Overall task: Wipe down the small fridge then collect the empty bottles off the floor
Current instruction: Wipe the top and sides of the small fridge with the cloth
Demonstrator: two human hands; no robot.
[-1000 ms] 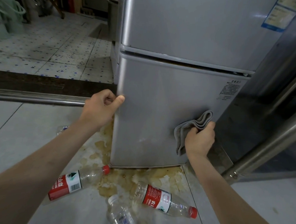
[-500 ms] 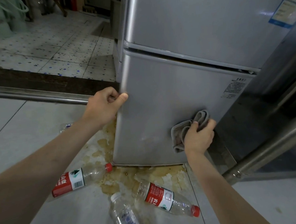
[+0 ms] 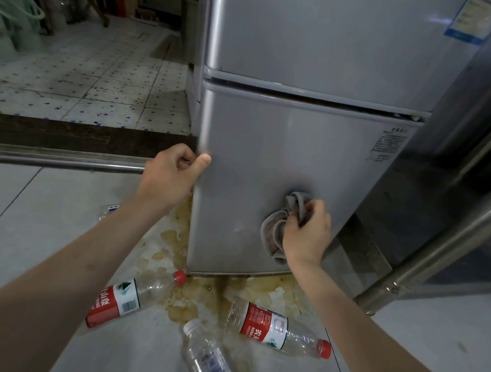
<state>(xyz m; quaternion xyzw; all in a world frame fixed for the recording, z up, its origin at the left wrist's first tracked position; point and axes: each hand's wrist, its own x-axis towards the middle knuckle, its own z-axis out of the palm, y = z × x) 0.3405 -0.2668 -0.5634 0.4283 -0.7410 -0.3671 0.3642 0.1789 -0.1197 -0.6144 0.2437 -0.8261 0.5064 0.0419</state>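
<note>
The silver fridge point(image 3: 310, 155) is stood on the floor point(image 3: 48, 234), its lower door edge gripped by the left hand point(image 3: 174, 174). A grey cloth point(image 3: 284, 227) is bunched in the right hand point(image 3: 307, 234) and pressed low on the door. Three bottles point(image 3: 129, 299) point(image 3: 277, 328) point(image 3: 210, 363) are laid on the stained floor in front of the fridge, a fourth point(image 3: 110, 209) half hidden behind the left forearm.

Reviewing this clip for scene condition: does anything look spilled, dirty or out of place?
Yes. A brownish stain spreads over the floor at the foot of the fridge. Bottles lie tipped over in and around it: two red-labelled, one clear.
</note>
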